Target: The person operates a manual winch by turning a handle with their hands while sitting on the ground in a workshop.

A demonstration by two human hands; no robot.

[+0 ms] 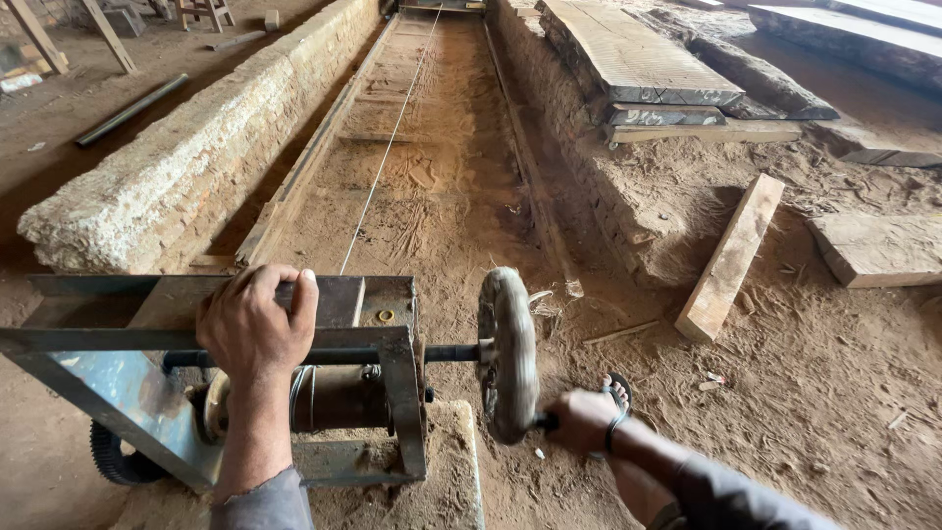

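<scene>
Hand winch at the near end of a sawdust track. The winch frame (pixel 128 339) is gripped by the left hand (pixel 257 324), fingers wrapped shut over its top bar. The crank wheel (pixel 508 353) is held by the right hand (pixel 582 420), fist shut round the handle at the wheel's lower rim. A thin cable (pixel 392 137) is run from the drum (pixel 339 397) down the middle of the track (pixel 432 167), between two stone curbs. Timber slabs (pixel 638 59) are stacked to the right. Judged: cranking is best done evenly, frame braced firmly, cable kept taut and centred on the drum, foot kept off the wheel.
</scene>
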